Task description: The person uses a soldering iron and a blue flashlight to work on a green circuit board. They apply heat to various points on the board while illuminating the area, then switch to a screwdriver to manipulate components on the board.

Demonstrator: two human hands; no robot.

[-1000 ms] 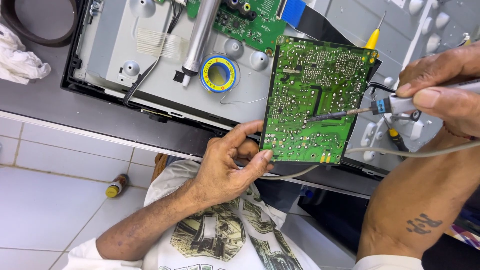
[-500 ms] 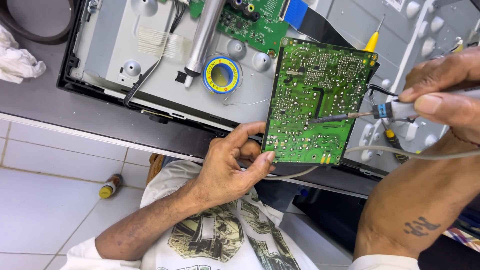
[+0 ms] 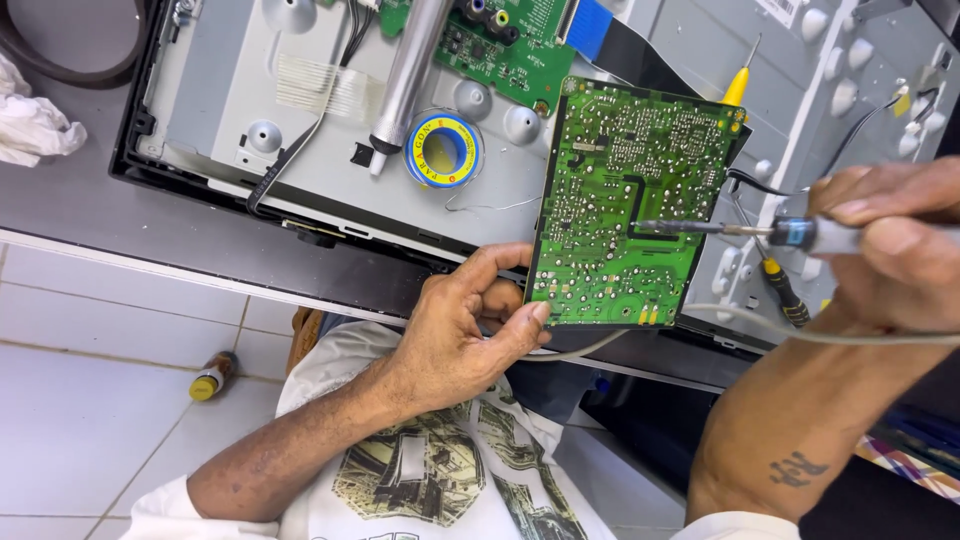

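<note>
1. A dark grey worktop (image 3: 120,225) crosses the upper left of the frame.
2. Pale tiled floor (image 3: 90,420) fills the lower left, evenly lit.
3. A small yellow-capped bottle (image 3: 212,377) lies on the tiles.

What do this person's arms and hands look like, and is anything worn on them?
Both hands are bare, no gloves, rings or watch in view. The left hand and right hand lead to bare forearms. White short sleeves show near the bottom edge. The right forearm bears a small dark tattoo.

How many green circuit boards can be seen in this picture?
2. One green circuit board is held by the left hand, with the soldering iron touching it. A second board lies in the open chassis; others may be hidden.
</note>
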